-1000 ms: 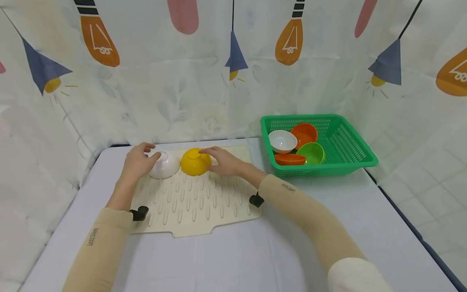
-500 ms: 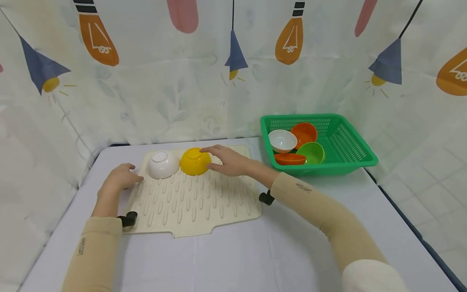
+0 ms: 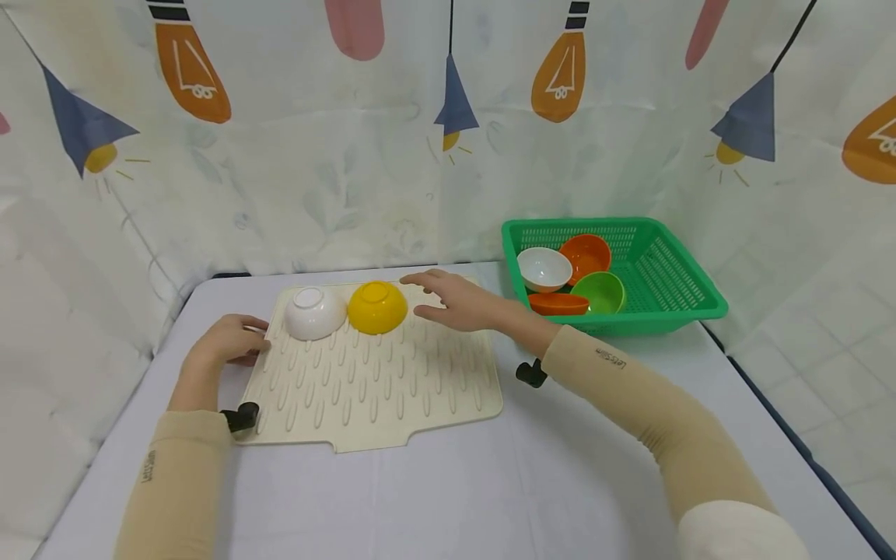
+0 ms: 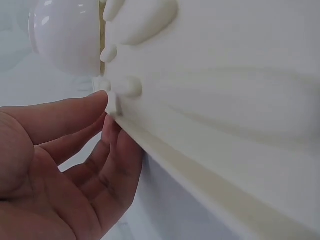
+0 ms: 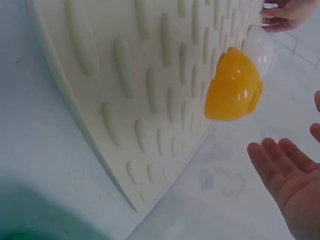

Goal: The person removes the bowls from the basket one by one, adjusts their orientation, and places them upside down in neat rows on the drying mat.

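Note:
A cream draining board [image 3: 378, 389] with raised ridges lies on the table. Upside down near its back edge sit a white bowl [image 3: 316, 313] and, just right of it, a yellow bowl [image 3: 377, 306]. My left hand [image 3: 227, 341] is at the board's left edge. In the left wrist view the thumb [image 4: 75, 115] lies at the top of that edge and the curled fingers [image 4: 115, 180] reach its underside, pinching it. My right hand [image 3: 458, 302] hovers right of the yellow bowl, apart from it, fingers extended and holding nothing.
A green plastic basket [image 3: 672, 321] stands at the back right, with white, orange and green bowls plus an orange dish in its left part. A printed curtain [image 3: 392, 194] hangs close behind the table. White cloth [image 3: 448, 505] covers the tabletop.
My left hand has left the white bowl, moving left and down to grip the board's edge. From the yellow bowl my right hand has drawn back to the right. Both bowls stay in place.

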A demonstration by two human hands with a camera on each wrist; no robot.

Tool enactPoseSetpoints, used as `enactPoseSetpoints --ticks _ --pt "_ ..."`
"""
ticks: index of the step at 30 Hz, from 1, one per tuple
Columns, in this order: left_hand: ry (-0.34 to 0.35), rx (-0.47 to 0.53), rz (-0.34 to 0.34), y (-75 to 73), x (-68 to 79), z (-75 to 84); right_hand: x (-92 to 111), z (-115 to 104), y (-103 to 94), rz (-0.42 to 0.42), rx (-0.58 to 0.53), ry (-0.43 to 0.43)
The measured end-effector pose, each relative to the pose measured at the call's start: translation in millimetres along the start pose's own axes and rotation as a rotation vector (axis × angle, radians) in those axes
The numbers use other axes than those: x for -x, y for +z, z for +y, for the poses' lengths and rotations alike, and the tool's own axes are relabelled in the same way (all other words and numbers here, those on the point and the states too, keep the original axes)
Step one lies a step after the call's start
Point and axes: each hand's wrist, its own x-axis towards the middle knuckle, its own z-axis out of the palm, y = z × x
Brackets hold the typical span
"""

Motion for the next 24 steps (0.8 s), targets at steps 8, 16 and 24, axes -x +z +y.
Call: enactPoseSetpoints --ticks 8,16,24 --pt "-0.002 0.088 -0.038 -3.3 3.3 -7.5 19 8 -19.4 0.021 -0.099 0.014" --pt "0.018 0.096 -0.043 -3.8 3.5 -8.1 45 26 -59.2 0.053 -0.143 0.155" --pt "0.019 0.095 -0.067 -6.4 1.7 -7.3 75 62 -104.6 0.198 -0.263 0.325"
